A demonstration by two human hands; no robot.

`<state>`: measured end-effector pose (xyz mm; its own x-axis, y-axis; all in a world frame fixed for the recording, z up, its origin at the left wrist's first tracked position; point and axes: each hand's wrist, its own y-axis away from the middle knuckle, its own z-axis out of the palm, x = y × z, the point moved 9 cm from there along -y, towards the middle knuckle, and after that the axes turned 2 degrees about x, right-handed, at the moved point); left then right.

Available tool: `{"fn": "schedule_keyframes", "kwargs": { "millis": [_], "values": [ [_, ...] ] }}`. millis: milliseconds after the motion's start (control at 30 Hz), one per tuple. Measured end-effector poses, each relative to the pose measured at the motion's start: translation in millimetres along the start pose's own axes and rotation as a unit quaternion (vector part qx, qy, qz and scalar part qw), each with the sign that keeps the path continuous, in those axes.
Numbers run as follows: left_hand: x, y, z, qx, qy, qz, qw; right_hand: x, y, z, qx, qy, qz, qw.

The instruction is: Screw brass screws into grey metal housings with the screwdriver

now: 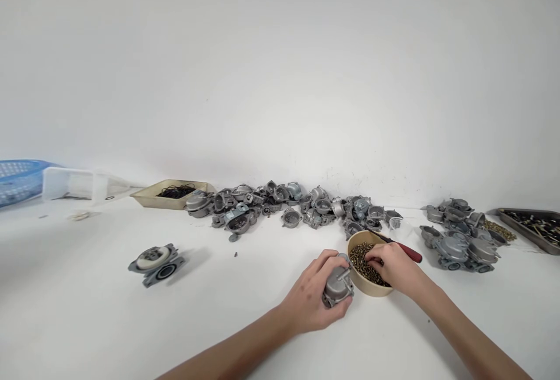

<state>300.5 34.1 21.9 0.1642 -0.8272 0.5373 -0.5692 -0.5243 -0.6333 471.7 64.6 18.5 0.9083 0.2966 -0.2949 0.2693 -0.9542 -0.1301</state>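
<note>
Your left hand (312, 301) is closed around a grey metal housing (336, 284), fingers wrapped over its top and thumb on the near side, and holds it low over the white table (87, 310), touching the left wall of the tan bowl (371, 292). The bowl stands on the table just right of the housing and is filled with small dark screws (359, 254). Your right hand (391, 266) reaches in over the bowl's right rim with its fingertips down among the screws. The fingers are drawn close together, but it cannot be told whether they are pinched on a screw. A red-handled tool (409, 252) lies on the table just behind the right hand, its tip pointing toward the bowl's far rim. Beyond the bowl, a long heap of grey castings (297, 205) runs along the foot of the wall. A second, smaller heap (459, 240) lies to the right, near a dark tray (531, 225) of small parts at the table's right edge. To the left of the long heap is a shallow beige tray (175, 193) holding black rings. A single assembled unit (157, 262) with a white round insert lies alone on the table, well apart to the left of your hands. At the far left are a blue basket (20, 179) and a clear container (83, 185).
</note>
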Motion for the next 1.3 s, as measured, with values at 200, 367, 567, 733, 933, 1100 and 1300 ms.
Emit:
{"fn": "schedule_keyframes", "kwargs": {
  "millis": [200, 367, 567, 733, 933, 1100, 1300],
  "values": [
    [-2.8, 0.4, 2.0, 0.003, 0.015, -0.015, 1.0, -5.1, -4.3, 6.2, -0.029, 0.015, 0.002, 0.999],
    [-3.1, -0.5, 2.5, -0.002, 0.022, -0.02, 1.0, -7.5, -3.2, 9.2, -0.045, 0.028, -0.011, 0.999],
    [-4.0, -1.4, 2.5, -0.011, 0.03, -0.035, 0.999, -11.5, -0.7, 7.7, -0.054, 0.031, -0.018, 0.998],
    [-4.2, -1.3, 2.7, -0.013, 0.027, -0.034, 0.999, -7.8, -0.6, 6.4, -0.05, 0.038, 0.001, 0.998],
    [-9.6, 1.3, 5.7, -0.03, 0.009, -0.036, 0.999, -7.9, 0.9, 4.5, -0.041, 0.039, 0.002, 0.998],
    [-11.4, 1.4, 5.0, -0.034, 0.008, -0.032, 0.999, -8.5, 1.9, 4.6, -0.034, 0.038, -0.017, 0.999],
    [-10.0, 0.7, 4.9, -0.032, 0.015, -0.036, 0.999, -8.8, 4.0, -3.7, 0.027, 0.028, -0.047, 0.998]
  ]
}}
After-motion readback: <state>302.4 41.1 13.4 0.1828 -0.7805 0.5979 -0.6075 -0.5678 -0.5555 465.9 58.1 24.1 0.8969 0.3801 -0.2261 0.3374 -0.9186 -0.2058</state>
